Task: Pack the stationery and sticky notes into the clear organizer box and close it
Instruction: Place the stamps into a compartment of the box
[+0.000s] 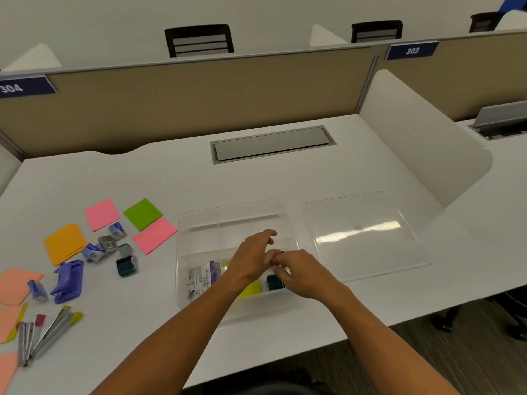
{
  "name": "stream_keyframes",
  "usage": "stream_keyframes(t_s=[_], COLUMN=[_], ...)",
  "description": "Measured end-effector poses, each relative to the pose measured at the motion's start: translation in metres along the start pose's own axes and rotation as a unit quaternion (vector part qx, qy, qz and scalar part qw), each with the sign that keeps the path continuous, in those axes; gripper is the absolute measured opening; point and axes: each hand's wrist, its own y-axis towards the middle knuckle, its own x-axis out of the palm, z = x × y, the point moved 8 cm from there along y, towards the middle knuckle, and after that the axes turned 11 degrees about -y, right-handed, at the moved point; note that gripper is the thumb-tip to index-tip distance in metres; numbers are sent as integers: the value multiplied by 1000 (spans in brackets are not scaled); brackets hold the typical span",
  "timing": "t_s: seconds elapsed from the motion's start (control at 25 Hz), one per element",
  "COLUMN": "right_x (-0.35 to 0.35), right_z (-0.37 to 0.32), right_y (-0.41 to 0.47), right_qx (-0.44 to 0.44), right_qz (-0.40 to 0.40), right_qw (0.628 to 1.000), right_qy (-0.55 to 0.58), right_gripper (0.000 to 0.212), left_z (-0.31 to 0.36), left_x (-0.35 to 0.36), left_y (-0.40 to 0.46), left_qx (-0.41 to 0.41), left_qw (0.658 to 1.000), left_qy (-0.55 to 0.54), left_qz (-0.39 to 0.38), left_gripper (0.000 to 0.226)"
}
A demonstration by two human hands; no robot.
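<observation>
Over the clear organizer box [199, 223] on the white desk [285, 181], I see both hands meeting above its near right compartments. The left hand [252, 256] has its fingers loosely spread, gripping nothing I can make out. The right hand [302, 273] is curled, fingertips pinched around something small (too hidden for me to name), just above a dark teal item [274, 282] in the box. A yellow sticky pad [251, 289] and a printed packet [196, 280] lie inside too. The clear lid [365, 235] rests flat just right of the box. Left of it lie pink [102, 213], green [143, 213] and orange [65, 243] sticky notes, a purple hole punch [68, 280] and staplers [45, 334].
</observation>
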Motion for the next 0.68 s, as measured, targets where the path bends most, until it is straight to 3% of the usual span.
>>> stream_keyframes(t_s=[0.12, 0.24, 0.44, 0.68], right_x=[7, 10, 13, 26], right_z=[-14, -33, -86, -157], right_y=[10, 21, 44, 70], right_qx=[1, -19, -80, -155], right_qz=[9, 31, 37, 14], right_qw=[1000, 999, 996, 987], right_qy=[24, 27, -4, -30], right_gripper=[39, 53, 66, 66], left_z=[-12, -26, -66, -125], left_x=[-35, -63, -112, -163], left_y=[-26, -54, -105, -169], left_qx=[20, 23, -13, -92], left_qw=[989, 974, 953, 918], left_qy=[-48, -41, 10, 32], left_qz=[139, 223, 301, 385], left_gripper=[38, 41, 48, 37])
